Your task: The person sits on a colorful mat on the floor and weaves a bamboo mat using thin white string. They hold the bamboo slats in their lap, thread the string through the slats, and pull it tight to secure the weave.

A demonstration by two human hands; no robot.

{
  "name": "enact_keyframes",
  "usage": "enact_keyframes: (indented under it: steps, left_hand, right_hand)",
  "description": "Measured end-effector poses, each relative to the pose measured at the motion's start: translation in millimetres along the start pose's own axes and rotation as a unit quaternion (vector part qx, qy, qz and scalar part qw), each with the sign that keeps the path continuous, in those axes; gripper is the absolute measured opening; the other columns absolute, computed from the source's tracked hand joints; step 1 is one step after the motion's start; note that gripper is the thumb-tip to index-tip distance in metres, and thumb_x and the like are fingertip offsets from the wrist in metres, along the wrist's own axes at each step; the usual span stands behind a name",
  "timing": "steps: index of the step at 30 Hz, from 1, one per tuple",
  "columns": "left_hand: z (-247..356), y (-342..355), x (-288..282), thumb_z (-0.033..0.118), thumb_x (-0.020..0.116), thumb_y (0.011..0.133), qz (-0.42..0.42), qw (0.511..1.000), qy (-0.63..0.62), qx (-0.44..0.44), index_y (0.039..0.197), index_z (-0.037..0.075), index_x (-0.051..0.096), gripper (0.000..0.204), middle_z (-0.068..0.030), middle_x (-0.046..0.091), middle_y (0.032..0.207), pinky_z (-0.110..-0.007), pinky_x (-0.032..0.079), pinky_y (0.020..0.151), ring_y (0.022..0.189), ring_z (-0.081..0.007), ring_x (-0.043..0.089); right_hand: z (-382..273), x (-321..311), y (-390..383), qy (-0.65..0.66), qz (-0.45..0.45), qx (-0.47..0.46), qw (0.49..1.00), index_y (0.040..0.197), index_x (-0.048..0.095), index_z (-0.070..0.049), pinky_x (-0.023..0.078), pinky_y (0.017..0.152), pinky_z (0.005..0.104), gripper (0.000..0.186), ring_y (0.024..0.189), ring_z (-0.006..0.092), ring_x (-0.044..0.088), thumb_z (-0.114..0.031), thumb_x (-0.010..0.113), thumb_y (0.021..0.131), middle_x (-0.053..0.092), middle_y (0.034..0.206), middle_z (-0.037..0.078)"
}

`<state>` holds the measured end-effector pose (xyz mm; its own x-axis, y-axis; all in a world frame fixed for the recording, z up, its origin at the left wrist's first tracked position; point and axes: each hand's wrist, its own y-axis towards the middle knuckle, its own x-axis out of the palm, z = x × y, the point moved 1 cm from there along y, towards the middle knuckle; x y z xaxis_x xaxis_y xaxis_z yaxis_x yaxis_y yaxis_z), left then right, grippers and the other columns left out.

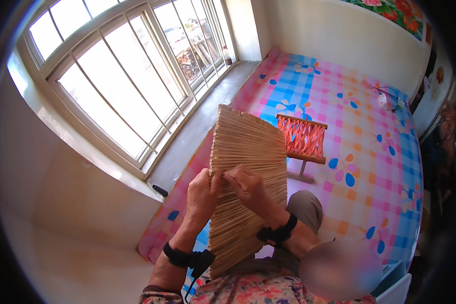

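Bright daylight from the barred window (117,87) glares white; outer lines curve, corners blacken, one round patch (341,270) is blurred.

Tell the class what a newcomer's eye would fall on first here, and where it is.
Probably the tan panel of closely packed sticks in the centre, with the left hand and right hand at its left edge. Next comes the bright checked, flowered cover filling the right side, with a red-strung wooden frame just beyond the panel. The barred window glares at upper left.

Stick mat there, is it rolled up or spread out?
Spread out: the stick mat shows one broad sheet of slim rows lying side by side.
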<state>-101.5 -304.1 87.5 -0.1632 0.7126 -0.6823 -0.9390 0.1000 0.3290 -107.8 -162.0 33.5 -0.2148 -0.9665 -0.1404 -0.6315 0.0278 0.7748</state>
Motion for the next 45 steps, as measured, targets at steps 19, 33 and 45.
enact_keyframes:
  steps: [19, 33, 45]
  left_hand:
    - [3.9, 0.5, 12.9, 0.029, 0.058, 0.096, -0.034, 0.999, -0.03, -0.006, 0.082, -0.002, 0.053, 0.035, -0.0206, 0.056, 0.074, -0.043, 0.045, 0.064, 0.068, -0.0374, 0.056]
    - [104.0, -74.4, 67.7, 0.017, 0.07, 0.082, -0.064, 0.951, 0.012, 0.302, 0.082, 0.006, 0.05, 0.023, -0.0095, 0.051, 0.073, -0.04, 0.047, 0.052, 0.063, -0.0287, 0.059]
    - [77.5, -109.2, 61.6, 0.016, 0.075, 0.079, -0.287, 0.894, -0.23, 0.257, 0.119, 0.002, 0.057, 0.046, -0.0159, 0.057, 0.111, -0.039, 0.051, 0.086, 0.102, -0.0326, 0.06]
  right_hand:
    - [-37.9, -76.3, 6.2, 0.525, 0.093, 0.206, 0.82, 0.096, 0.054, -0.004, 0.055, 0.073, 0.0416, 0.025, 0.072, 0.0226, 0.063, -0.028, 0.052, 0.102, 0.06, 0.08, 0.01]
    - [-93.5, -237.7, -130.9, 0.331, 0.223, 0.426, 0.812, 0.093, 0.056, -0.005, 0.041, 0.049, 0.0269, 0.024, 0.054, 0.0088, 0.042, -0.028, 0.058, 0.099, 0.047, 0.07, 0.001]
    - [-117.3, -217.2, -120.8, -0.041, 0.057, 0.439, 0.896, 0.114, 0.061, 0.002, 0.045, 0.083, 0.0257, 0.021, 0.096, 0.0115, 0.058, -0.002, 0.058, 0.093, 0.064, 0.103, 0.004]
